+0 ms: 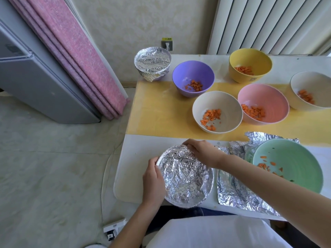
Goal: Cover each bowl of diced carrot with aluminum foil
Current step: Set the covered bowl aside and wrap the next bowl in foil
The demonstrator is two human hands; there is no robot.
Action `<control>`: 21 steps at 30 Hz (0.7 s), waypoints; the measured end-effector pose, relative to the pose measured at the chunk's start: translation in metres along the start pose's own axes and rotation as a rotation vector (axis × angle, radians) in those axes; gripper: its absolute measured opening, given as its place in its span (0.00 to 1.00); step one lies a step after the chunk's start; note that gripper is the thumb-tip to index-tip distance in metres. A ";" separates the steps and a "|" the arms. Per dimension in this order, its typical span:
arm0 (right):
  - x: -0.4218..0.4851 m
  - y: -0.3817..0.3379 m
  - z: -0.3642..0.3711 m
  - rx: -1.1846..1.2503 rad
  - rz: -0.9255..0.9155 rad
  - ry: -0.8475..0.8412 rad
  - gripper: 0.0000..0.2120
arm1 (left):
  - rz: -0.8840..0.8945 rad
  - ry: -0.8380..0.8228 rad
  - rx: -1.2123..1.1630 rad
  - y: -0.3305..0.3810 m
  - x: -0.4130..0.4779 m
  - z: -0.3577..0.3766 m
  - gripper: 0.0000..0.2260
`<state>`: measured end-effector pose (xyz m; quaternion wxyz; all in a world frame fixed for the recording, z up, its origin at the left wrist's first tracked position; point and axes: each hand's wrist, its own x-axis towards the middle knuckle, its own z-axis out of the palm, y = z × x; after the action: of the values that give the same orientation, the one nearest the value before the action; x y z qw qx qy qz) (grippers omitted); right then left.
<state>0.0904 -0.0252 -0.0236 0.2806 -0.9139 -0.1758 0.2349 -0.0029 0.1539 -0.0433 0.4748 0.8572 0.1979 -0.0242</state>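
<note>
Left hand [154,181] and right hand [200,151] clasp the rim of a foil-covered bowl [186,178]; yellow wall sticker [167,39] too small to read.

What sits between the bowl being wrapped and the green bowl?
Head view: loose foil sheets lie on the table between the wrapped bowl and the green bowl; the right forearm crosses above them.

Foil [186,178] over near bowl: crinkled, shiny metal. Open bowls [217,111]: smooth, matt-looking. Curtain [75,51] far left: pink woven cloth.
</note>
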 end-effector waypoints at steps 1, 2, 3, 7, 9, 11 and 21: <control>0.000 0.000 0.000 -0.012 0.005 -0.010 0.14 | -0.005 -0.015 -0.003 0.001 0.001 0.000 0.14; 0.000 0.000 0.001 -0.033 0.005 -0.023 0.14 | -0.008 -0.025 -0.020 0.003 0.003 0.001 0.14; 0.001 0.000 0.002 -0.061 0.005 -0.046 0.13 | -0.004 -0.036 -0.043 0.005 0.005 0.001 0.14; 0.003 -0.002 0.003 -0.121 0.010 -0.116 0.13 | 0.079 -0.062 0.005 0.011 0.016 0.005 0.12; 0.005 -0.006 0.002 -0.093 -0.002 -0.109 0.14 | 0.094 -0.053 0.050 0.011 0.019 0.005 0.12; 0.006 -0.011 0.004 -0.061 -0.029 -0.094 0.15 | 0.104 -0.061 0.078 0.011 0.019 0.004 0.11; 0.010 -0.009 0.008 -0.130 -0.082 -0.101 0.14 | 0.155 -0.111 0.101 0.012 0.015 0.006 0.11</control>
<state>0.0929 -0.0101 -0.0279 0.2208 -0.9091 -0.2421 0.2571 0.0163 0.1479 -0.0403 0.4418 0.8900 0.1029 -0.0450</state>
